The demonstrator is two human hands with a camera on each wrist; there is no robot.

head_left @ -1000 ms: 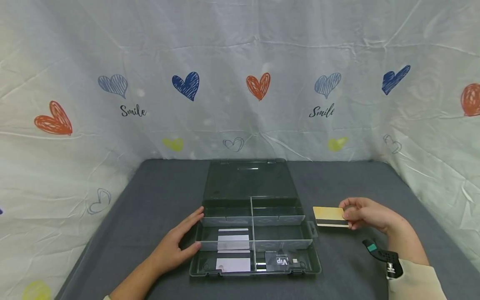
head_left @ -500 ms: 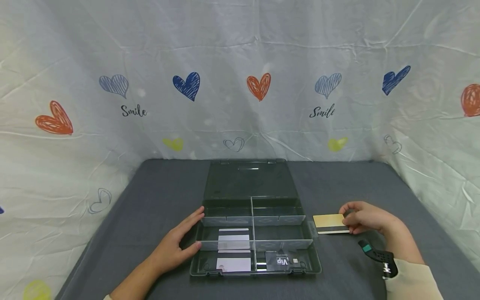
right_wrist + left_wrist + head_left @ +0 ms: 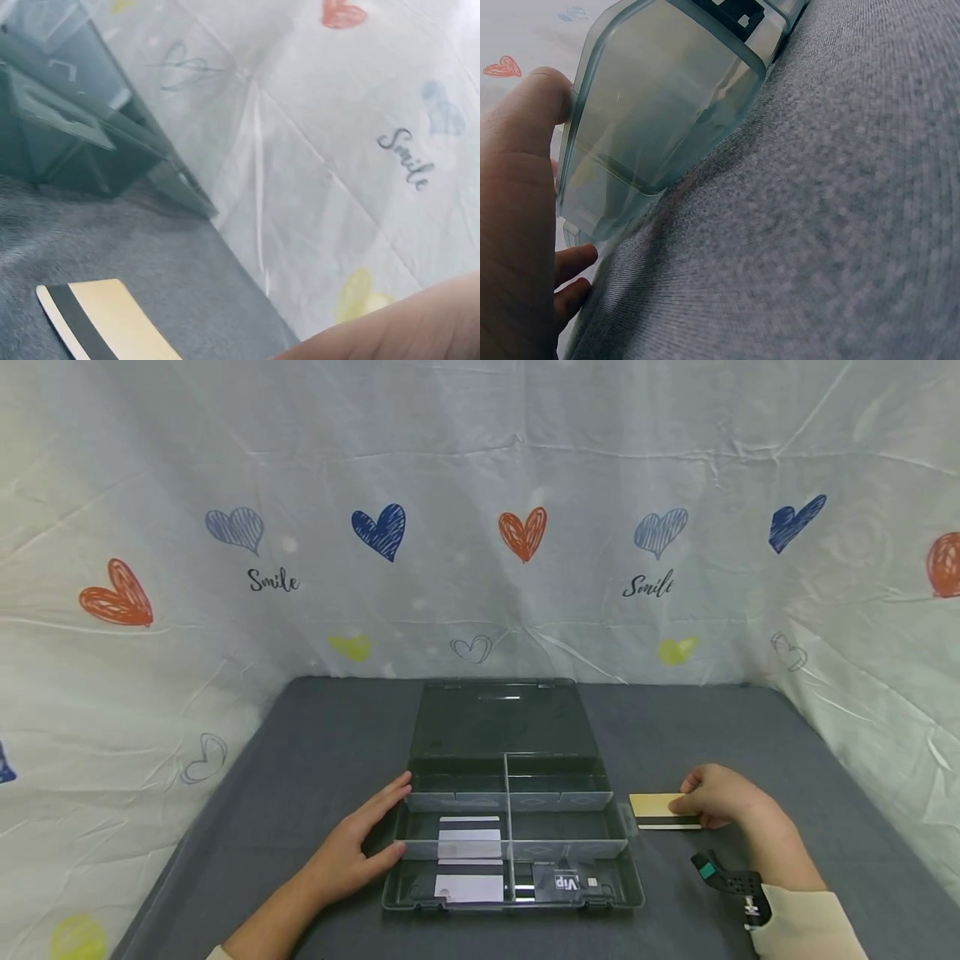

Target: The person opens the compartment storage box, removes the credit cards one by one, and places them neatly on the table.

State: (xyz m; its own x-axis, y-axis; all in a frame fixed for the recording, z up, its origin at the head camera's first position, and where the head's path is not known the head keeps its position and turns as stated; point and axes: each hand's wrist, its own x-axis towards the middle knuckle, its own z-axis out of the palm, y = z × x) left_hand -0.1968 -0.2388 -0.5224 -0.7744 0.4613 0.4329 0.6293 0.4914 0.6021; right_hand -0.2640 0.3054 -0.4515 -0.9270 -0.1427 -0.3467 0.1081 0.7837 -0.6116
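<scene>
Smoky see-through plastic forms the box (image 3: 566, 822), a hinged rectangle split into six, its smooth lid (image 3: 504, 718) folded back over finely ribbed grey cloth (image 3: 341, 727). The left hand (image 3: 352, 852) has its fingers spread and thumb apart, the tips touching the box's left side without gripping it, while the right hand (image 3: 720, 795) has its fingers curled and pinches the right end of a card (image 3: 651, 805). That thin, yellow oblong with a dark stripe sits low over the cloth, just beside the box's right edge, well across from the left hand.
</scene>
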